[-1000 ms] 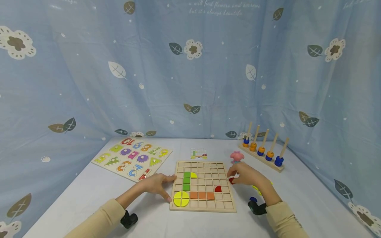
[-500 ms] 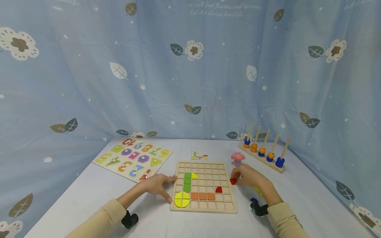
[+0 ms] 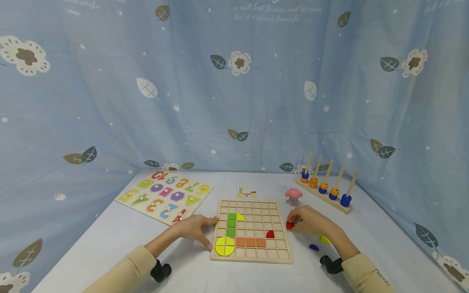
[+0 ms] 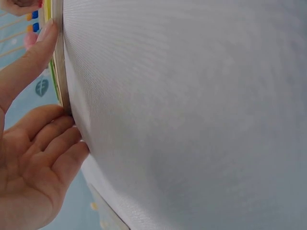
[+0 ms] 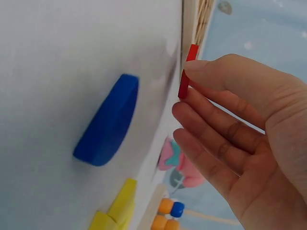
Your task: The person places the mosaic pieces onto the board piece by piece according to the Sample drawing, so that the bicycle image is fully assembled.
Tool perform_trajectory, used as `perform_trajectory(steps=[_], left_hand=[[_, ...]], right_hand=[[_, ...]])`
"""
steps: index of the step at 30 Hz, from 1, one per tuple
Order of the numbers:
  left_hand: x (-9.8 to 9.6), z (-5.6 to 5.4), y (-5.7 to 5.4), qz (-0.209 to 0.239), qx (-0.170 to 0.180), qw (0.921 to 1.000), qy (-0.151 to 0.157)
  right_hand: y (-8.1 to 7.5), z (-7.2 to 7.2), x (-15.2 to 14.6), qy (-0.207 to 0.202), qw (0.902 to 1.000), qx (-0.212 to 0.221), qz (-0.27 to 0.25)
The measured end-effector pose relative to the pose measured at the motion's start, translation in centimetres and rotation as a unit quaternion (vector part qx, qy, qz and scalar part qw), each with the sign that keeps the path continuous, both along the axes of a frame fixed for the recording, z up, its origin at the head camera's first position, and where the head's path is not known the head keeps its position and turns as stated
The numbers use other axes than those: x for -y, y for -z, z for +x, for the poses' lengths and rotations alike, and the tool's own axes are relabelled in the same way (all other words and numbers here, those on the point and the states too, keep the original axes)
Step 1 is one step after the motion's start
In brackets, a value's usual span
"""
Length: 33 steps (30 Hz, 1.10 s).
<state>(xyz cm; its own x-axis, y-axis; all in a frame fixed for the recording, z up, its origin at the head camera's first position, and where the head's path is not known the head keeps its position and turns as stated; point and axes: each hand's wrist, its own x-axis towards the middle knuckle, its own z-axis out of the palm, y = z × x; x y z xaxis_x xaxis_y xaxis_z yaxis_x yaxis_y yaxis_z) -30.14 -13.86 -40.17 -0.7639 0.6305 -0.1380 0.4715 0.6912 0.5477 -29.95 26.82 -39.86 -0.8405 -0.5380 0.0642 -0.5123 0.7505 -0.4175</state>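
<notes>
In the head view my left hand rests at the left side of a wooden grid board, thumb and fingers spread along its edge. The left wrist view shows the thumb on the board's rim and the fingers against its side. My right hand pinches a small red tile just off the board's right edge. In the right wrist view this red tile is seen edge-on between thumb and fingers. On the board lie green squares, orange squares, yellow quarter circles and a red quarter circle.
A blue piece and yellow pieces lie near my right forearm. Behind the board is a pattern card. A pink figurine and a peg stand with beads stand right; a number puzzle lies left.
My right hand has shifted slightly right, and the red tile in its fingers has turned to show more of its face. The left hand keeps its place on the board.
</notes>
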Motion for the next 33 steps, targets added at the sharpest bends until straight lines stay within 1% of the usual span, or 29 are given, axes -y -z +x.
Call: perform_trajectory(steps=[4, 8, 16, 26, 33], left_hand=[[0.0, 0.0, 0.0, -0.001, 0.000, 1.0000, 0.000], [0.0, 0.0, 0.0, 0.001, 0.002, 1.0000, -0.002], [-0.1, 0.0, -0.1, -0.003, 0.005, 1.0000, -0.004], [-0.1, 0.0, -0.1, -0.007, 0.001, 0.9999, -0.007], [-0.1, 0.0, -0.1, -0.005, -0.001, 1.0000, -0.004]], right_hand=[[-0.4, 0.5, 0.2, -0.013, 0.9999, 0.002, -0.002], [-0.8, 1.2, 0.7, -0.036, 0.9993, -0.004, -0.011], [-0.9, 2.1, 1.8, -0.068, 0.9976, -0.007, -0.015], [-0.8, 2.1, 2.7, -0.077, 0.9969, -0.013, -0.011], [-0.8, 2.0, 3.1, -0.077, 0.9969, -0.005, -0.014]])
